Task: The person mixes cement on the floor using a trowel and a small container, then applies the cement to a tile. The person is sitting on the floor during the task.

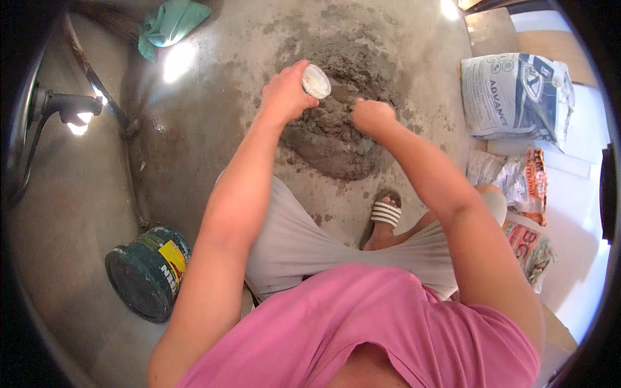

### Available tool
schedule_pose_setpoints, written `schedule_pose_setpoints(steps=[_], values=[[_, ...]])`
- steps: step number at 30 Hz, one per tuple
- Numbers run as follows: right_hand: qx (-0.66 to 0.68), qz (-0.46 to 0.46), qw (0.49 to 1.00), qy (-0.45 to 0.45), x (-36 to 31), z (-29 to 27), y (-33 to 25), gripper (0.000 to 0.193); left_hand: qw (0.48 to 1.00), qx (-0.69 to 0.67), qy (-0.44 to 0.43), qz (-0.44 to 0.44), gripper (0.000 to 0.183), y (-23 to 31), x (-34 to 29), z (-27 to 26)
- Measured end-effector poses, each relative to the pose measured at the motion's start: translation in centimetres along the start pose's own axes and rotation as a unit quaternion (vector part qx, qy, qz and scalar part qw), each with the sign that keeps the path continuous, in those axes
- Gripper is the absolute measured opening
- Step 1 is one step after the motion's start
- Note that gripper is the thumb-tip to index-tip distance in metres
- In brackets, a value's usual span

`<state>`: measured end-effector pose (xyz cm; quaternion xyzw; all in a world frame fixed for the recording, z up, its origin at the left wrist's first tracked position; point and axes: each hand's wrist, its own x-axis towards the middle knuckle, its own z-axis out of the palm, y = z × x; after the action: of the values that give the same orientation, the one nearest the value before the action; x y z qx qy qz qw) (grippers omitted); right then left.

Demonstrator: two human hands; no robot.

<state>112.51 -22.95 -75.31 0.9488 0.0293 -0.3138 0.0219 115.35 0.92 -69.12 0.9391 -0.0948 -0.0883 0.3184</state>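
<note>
A heap of wet grey mortar [339, 145] lies on the concrete floor in front of me. At its left side, my left hand [284, 94] grips a small round white plastic tub [316, 81] by its side. The tub's open mouth faces up and toward the right, and something pale shows inside. Over the right part of the heap, my right hand [374, 118] is closed, with the fingers curled toward the mortar. Whatever those fingers hold, if anything, is hidden.
A dark green bucket [145, 275] stands at the left. On the right are a large white and blue bag [517, 97] and several smaller bags [535, 184]. A green cloth [174, 22] lies at the far left. My sandalled foot [386, 216] rests near the heap.
</note>
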Motion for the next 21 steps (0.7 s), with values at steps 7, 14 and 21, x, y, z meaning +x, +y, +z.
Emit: schedule_pose_setpoints(steps=[7,14,21], values=[[0.046,0.024,0.997,-0.051,-5.6,-1.0,0.6,0.042,1.000,0.009,-0.009,-0.002,0.092,0.1,-1.0,-0.7],[0.065,-0.016,0.998,0.020,-0.8,2.1,-1.4,0.039,0.999,0.011,-0.030,0.003,0.093,0.0,0.0,0.5],[0.035,-0.023,0.999,-0.011,-8.5,-2.3,-1.1,0.039,0.999,0.040,-0.026,-0.009,0.094,-1.3,-1.2,0.2]])
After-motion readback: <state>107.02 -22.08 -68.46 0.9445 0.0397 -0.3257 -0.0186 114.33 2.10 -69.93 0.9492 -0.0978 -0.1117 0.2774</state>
